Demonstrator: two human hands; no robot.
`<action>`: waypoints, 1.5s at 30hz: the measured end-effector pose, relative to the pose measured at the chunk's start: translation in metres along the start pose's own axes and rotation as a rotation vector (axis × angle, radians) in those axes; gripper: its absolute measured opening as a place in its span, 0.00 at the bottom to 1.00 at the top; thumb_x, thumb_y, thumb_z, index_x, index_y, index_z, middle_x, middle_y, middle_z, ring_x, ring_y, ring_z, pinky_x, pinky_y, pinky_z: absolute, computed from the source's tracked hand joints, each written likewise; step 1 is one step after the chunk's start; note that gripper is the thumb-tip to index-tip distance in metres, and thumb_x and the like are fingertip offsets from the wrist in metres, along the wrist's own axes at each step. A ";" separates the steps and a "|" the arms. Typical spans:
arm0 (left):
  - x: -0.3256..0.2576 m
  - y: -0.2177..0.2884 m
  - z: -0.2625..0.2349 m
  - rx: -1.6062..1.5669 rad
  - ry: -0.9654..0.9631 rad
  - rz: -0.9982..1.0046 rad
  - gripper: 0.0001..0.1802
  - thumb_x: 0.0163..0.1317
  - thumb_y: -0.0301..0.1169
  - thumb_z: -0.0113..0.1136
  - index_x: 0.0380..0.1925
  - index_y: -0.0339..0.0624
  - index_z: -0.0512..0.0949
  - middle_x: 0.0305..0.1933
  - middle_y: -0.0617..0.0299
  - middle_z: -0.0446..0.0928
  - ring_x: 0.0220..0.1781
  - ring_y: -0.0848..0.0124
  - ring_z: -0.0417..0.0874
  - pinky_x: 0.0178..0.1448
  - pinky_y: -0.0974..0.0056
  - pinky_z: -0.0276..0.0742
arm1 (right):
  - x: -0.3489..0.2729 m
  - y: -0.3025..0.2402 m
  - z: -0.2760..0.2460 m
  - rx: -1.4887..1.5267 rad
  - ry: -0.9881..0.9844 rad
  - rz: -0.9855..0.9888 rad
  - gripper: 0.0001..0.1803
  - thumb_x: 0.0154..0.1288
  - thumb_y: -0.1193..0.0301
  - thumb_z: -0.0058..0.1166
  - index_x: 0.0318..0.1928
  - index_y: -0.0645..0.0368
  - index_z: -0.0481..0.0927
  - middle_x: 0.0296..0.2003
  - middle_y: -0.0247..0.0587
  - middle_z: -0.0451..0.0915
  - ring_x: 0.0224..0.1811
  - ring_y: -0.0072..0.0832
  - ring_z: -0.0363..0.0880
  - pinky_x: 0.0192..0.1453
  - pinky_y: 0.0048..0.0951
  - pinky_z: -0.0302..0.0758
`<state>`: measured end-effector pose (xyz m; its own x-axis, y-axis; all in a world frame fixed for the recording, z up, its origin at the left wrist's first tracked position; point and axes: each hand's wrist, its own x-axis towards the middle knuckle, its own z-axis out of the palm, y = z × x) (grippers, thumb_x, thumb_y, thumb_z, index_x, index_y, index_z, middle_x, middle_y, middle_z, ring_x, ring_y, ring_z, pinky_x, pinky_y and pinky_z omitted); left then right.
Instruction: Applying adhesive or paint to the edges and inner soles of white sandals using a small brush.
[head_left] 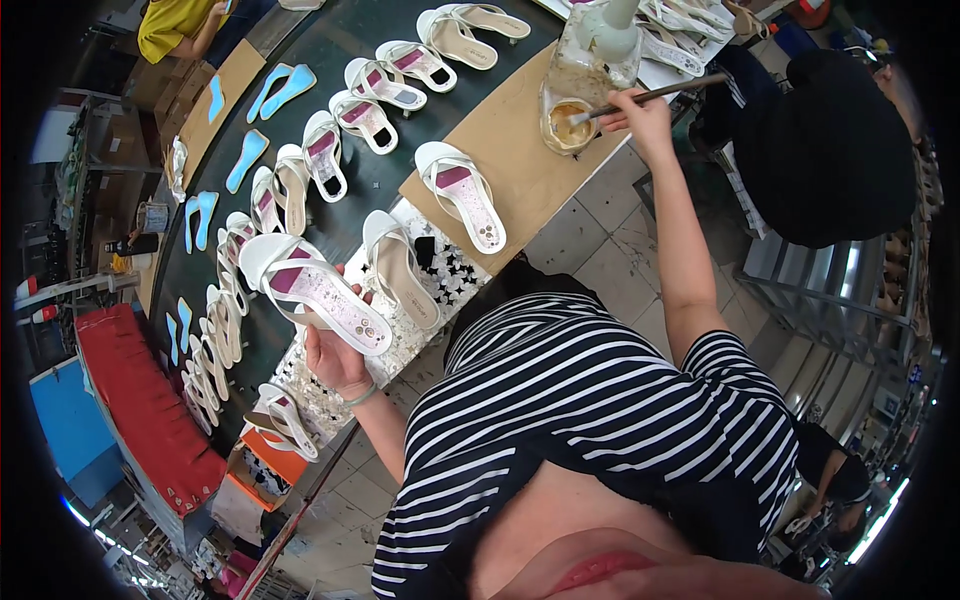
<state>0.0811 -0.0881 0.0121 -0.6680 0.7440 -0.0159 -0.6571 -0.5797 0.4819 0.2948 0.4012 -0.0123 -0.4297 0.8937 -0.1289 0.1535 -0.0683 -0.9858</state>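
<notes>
My left hand (pixel 337 358) grips a white strappy sandal (pixel 318 295) from below, its pale footbed with a purple patch facing up. In my right hand (pixel 640 122) is a long dark-handled brush (pixel 665 91), its bristles down in a small cup of yellowish glue (pixel 571 127). Another white sandal with a purple patch (pixel 462 196) lies on the brown cardboard between my hands. Right beside the held one, a beige-lined white sandal (pixel 402 268) rests on the edge of the glue-spotted board.
Rows of white sandals (pixel 370 122) stand on the dark green belt (pixel 330 50). Blue insole pieces (pixel 247 160) lie farther left. An orange box (pixel 268 463) sits by a sandal at lower left. Another person in yellow (pixel 172 30) works across the belt; a dark-haired head (pixel 815 150) is at right.
</notes>
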 end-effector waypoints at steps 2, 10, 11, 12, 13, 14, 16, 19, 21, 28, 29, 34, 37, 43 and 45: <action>0.000 0.007 0.000 -0.011 0.014 0.012 0.38 0.69 0.36 0.46 0.73 0.48 0.39 0.76 0.39 0.38 0.72 0.40 0.55 0.75 0.41 0.47 | -0.012 -0.021 -0.002 0.024 0.039 -0.074 0.10 0.62 0.72 0.56 0.31 0.70 0.78 0.24 0.44 0.81 0.23 0.31 0.84 0.22 0.23 0.79; 0.011 0.029 -0.035 0.073 0.076 0.050 0.40 0.66 0.30 0.54 0.72 0.44 0.45 0.75 0.43 0.46 0.72 0.41 0.56 0.76 0.42 0.49 | -0.036 0.004 0.002 0.281 -0.150 0.247 0.12 0.60 0.68 0.58 0.31 0.68 0.79 0.23 0.46 0.81 0.22 0.32 0.83 0.23 0.29 0.80; 0.015 0.031 -0.037 0.185 0.080 0.063 0.41 0.63 0.29 0.57 0.72 0.45 0.46 0.73 0.44 0.51 0.71 0.40 0.58 0.74 0.41 0.53 | -0.032 0.005 -0.003 0.360 -0.131 0.189 0.13 0.61 0.67 0.58 0.33 0.68 0.79 0.25 0.50 0.82 0.23 0.36 0.84 0.25 0.32 0.82; 0.018 0.036 -0.035 0.302 0.082 0.072 0.43 0.61 0.28 0.60 0.71 0.46 0.47 0.72 0.45 0.55 0.70 0.39 0.59 0.72 0.40 0.57 | -0.035 -0.001 -0.003 0.434 -0.027 0.134 0.13 0.63 0.68 0.57 0.35 0.68 0.78 0.26 0.50 0.82 0.23 0.36 0.84 0.26 0.33 0.82; 0.020 0.038 -0.029 0.303 0.062 0.017 0.45 0.58 0.27 0.64 0.71 0.44 0.49 0.69 0.50 0.60 0.69 0.46 0.63 0.72 0.44 0.60 | -0.037 0.003 -0.009 0.466 0.046 0.070 0.13 0.63 0.68 0.57 0.35 0.69 0.78 0.26 0.50 0.82 0.23 0.37 0.84 0.26 0.33 0.83; 0.022 0.038 -0.037 0.305 0.060 0.018 0.45 0.58 0.27 0.64 0.71 0.44 0.49 0.69 0.50 0.60 0.69 0.46 0.63 0.72 0.44 0.60 | -0.039 0.013 -0.019 0.498 0.120 0.005 0.13 0.63 0.68 0.57 0.35 0.70 0.78 0.26 0.51 0.82 0.24 0.37 0.84 0.26 0.33 0.83; 0.030 0.036 -0.063 0.302 0.065 -0.023 0.45 0.57 0.26 0.65 0.71 0.42 0.49 0.68 0.53 0.62 0.68 0.54 0.66 0.71 0.48 0.63 | -0.049 0.051 -0.034 0.256 0.219 0.084 0.12 0.64 0.68 0.57 0.35 0.67 0.78 0.27 0.49 0.81 0.25 0.36 0.84 0.27 0.34 0.82; 0.039 0.029 -0.048 0.295 0.082 -0.029 0.40 0.58 0.28 0.65 0.68 0.38 0.55 0.67 0.56 0.65 0.68 0.61 0.68 0.71 0.54 0.63 | -0.082 0.062 -0.033 0.194 0.091 0.271 0.13 0.64 0.66 0.57 0.34 0.67 0.78 0.25 0.48 0.81 0.25 0.35 0.84 0.25 0.32 0.82; 0.046 0.023 -0.045 0.265 0.047 -0.079 0.41 0.56 0.24 0.64 0.68 0.39 0.54 0.66 0.55 0.65 0.67 0.60 0.68 0.71 0.54 0.63 | -0.102 0.038 -0.027 0.384 -0.080 0.397 0.14 0.65 0.64 0.56 0.34 0.65 0.78 0.25 0.46 0.82 0.24 0.34 0.84 0.24 0.31 0.81; 0.082 0.001 -0.015 0.264 -0.136 -0.225 0.48 0.45 0.14 0.64 0.68 0.44 0.55 0.64 0.56 0.68 0.65 0.60 0.71 0.68 0.54 0.67 | -0.137 -0.117 -0.005 0.889 -0.456 -0.160 0.17 0.73 0.61 0.47 0.48 0.63 0.76 0.41 0.46 0.81 0.38 0.32 0.81 0.44 0.32 0.80; 0.083 0.000 -0.014 0.251 -0.152 -0.258 0.48 0.45 0.14 0.64 0.68 0.44 0.54 0.64 0.56 0.67 0.65 0.60 0.71 0.67 0.53 0.69 | -0.150 -0.140 0.009 0.865 -0.442 -0.259 0.20 0.73 0.61 0.45 0.51 0.66 0.74 0.46 0.52 0.79 0.39 0.35 0.81 0.47 0.33 0.80; 0.085 -0.008 0.017 0.163 -0.240 -0.298 0.50 0.47 0.15 0.65 0.69 0.49 0.52 0.64 0.57 0.67 0.64 0.61 0.72 0.62 0.56 0.75 | -0.192 -0.185 0.078 0.408 -0.619 -0.584 0.17 0.67 0.71 0.47 0.49 0.73 0.75 0.46 0.61 0.77 0.45 0.43 0.83 0.53 0.39 0.81; 0.078 -0.007 0.028 0.134 -0.229 -0.294 0.53 0.46 0.14 0.67 0.70 0.51 0.50 0.65 0.59 0.65 0.64 0.63 0.72 0.58 0.59 0.79 | -0.214 -0.181 0.132 0.178 -0.605 -0.563 0.10 0.62 0.80 0.53 0.43 0.71 0.81 0.40 0.50 0.82 0.41 0.34 0.84 0.46 0.31 0.81; 0.068 -0.007 0.040 0.154 -0.274 -0.237 0.56 0.45 0.13 0.67 0.71 0.51 0.46 0.66 0.58 0.62 0.65 0.64 0.70 0.61 0.60 0.76 | -0.219 -0.159 0.195 -0.146 -0.536 -0.791 0.09 0.60 0.81 0.57 0.41 0.68 0.82 0.36 0.45 0.83 0.36 0.27 0.83 0.39 0.23 0.78; 0.066 -0.006 0.039 0.172 -0.276 -0.232 0.58 0.43 0.11 0.67 0.71 0.50 0.44 0.66 0.57 0.62 0.67 0.63 0.68 0.66 0.59 0.70 | -0.214 -0.149 0.207 -0.188 -0.523 -0.834 0.09 0.60 0.80 0.57 0.41 0.68 0.82 0.36 0.46 0.83 0.36 0.27 0.83 0.39 0.23 0.78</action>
<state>0.0542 -0.0224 0.0424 -0.3739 0.9237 0.0834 -0.6962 -0.3389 0.6329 0.1802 0.1283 0.1395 -0.7944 0.3136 0.5201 -0.2567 0.6027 -0.7555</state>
